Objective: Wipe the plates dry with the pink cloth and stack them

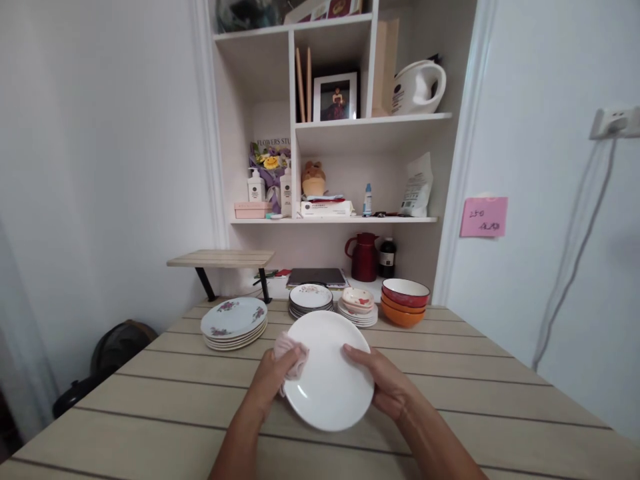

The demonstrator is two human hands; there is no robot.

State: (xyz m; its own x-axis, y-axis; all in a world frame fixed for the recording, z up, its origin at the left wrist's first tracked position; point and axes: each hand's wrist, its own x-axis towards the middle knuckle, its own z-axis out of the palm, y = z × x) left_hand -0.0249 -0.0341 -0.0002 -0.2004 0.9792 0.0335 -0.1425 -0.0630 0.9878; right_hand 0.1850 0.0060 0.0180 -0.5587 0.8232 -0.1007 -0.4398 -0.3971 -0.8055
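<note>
A plain white plate (327, 373) is held up over the wooden table, its face tilted toward me. At its right edge my right hand (383, 380) grips the rim, thumb on the face and fingers behind. My left hand (275, 377) is closed on a pale pink cloth (290, 357), pressing it against the plate's left edge with the thumb on top. The left fingers behind the plate and cloth are mostly hidden.
Behind the plate stand stacks of floral plates (235, 319), dark-rimmed plates (311, 298), small dishes (357, 307) and red and orange bowls (404, 303). A small raised wooden shelf (220, 259) is at the back left. A red jug (364, 257) stands by the wall shelving (335, 220).
</note>
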